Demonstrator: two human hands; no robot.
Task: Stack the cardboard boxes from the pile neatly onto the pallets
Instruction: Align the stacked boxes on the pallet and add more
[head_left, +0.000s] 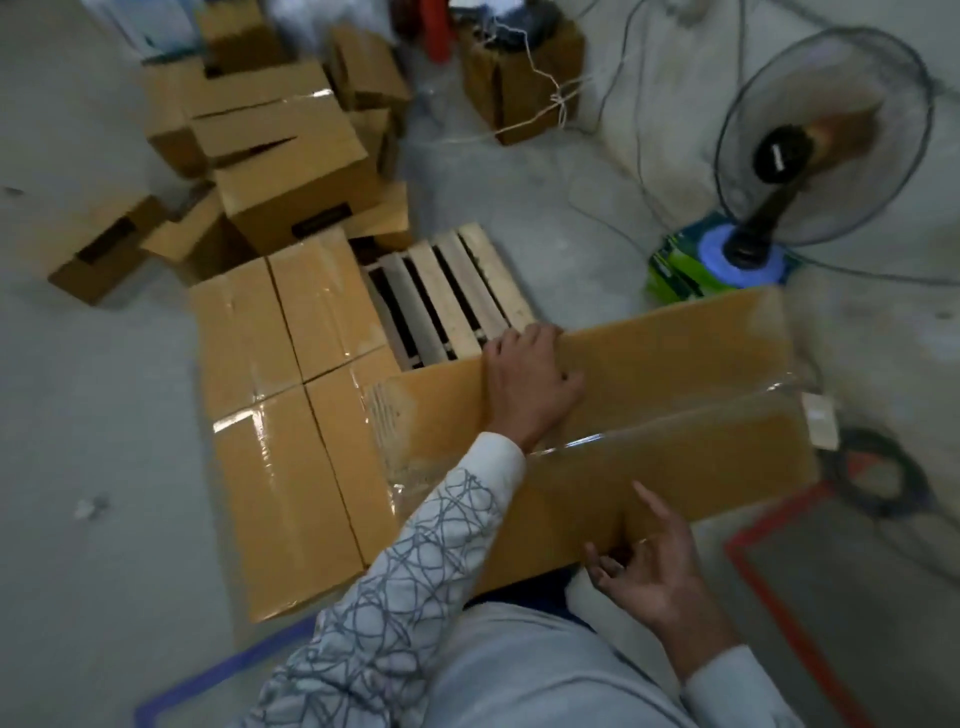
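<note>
With the left hand (530, 379) gripping the far edge of the box (675, 374), which is hovering over the bare slats of the pallet (467, 291) beside the stacked boxes (291, 405), and the right hand (654, 577) only touching its near side with loose, spread fingers, the box is probably risking tilting and landing crooked.

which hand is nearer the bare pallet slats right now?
Left. The left hand grips the far edge of the held box, right beside the pallet slats; the right hand is at its near edge, farther from them.
</note>
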